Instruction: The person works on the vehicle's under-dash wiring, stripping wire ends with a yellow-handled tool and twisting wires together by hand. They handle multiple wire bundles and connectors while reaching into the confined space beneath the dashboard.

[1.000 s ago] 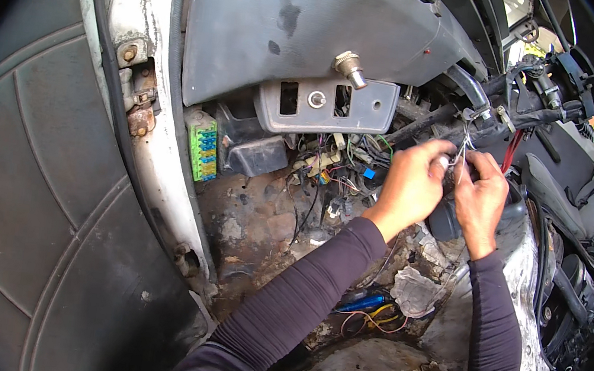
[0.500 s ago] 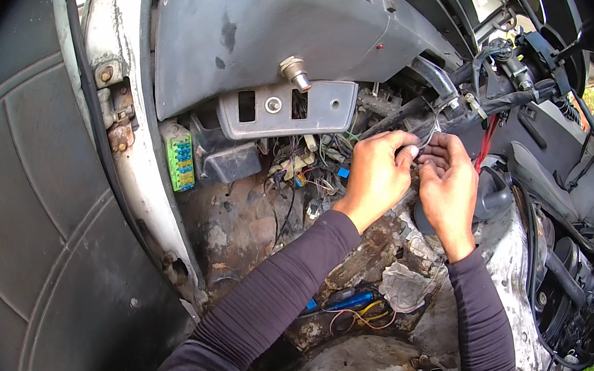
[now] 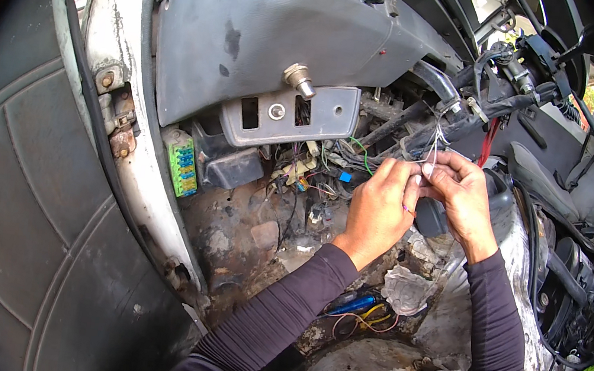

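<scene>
Thin white wires hang from beneath the steering column and run down to my fingers. My left hand is closed, thumb and fingers pinched together on a wire. Beside it my right hand is closed too, its thumb and forefinger pressed on the white wires where the two hands nearly touch. Fingers hide the wire ends. A small purple and orange bit shows at my left fingers, too small to name. Just left of the hands a green wire curves down from the dashboard.
Under the grey dashboard hang a switch panel and a tangle of loose wires. A green fuse box sits by the door frame. Red wires drop right of the column. A blue-handled tool lies on the rusty floor.
Both hands have come down a little from the column, and more of the white wires now shows above them. My right hand has turned, showing its thumb. The view has shifted slightly.
</scene>
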{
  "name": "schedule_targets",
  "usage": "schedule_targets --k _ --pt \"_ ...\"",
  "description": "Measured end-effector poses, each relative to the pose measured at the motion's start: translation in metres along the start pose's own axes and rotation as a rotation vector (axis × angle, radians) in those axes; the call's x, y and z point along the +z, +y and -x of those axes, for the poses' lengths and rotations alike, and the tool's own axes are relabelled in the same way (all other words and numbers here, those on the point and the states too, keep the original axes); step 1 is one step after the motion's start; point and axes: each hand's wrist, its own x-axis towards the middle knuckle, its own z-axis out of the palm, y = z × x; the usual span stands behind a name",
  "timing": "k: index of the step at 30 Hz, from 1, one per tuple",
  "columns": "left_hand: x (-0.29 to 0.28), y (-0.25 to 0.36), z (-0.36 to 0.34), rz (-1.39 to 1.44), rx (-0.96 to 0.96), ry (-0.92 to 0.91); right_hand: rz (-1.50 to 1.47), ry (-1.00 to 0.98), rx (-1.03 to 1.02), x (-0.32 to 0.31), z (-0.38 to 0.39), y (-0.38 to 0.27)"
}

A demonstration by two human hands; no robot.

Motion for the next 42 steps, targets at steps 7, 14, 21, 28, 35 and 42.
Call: schedule_targets --k 7,14,21,28,35,42 --pt "-0.022 -0.009 0.010 0.101 0.016 -0.166 -0.025 0.033 0.052 0.002 -0.003 0.007" --pt "-0.015 -0.016 -0.030 0.159 -0.180 -0.225 0.603 0.187 -0.250 0.013 -0.001 0.006" --pt "0.000 -0.031 -0.047 0.444 -0.249 -0.292 1.133 0.357 -0.781 0.014 -0.011 0.010" --pt "-0.007 -0.025 -0.052 0.652 -0.531 -0.327 0.839 0.513 -0.566 0.026 -0.015 0.015" --pt "-0.005 -0.019 -0.054 0.594 -0.491 -0.230 0.445 0.362 -0.301 0.032 -0.009 0.009" --pt "-0.007 -0.018 -0.053 0.126 -0.128 -0.148 0.373 0.268 -0.310 0.033 -0.005 0.015"
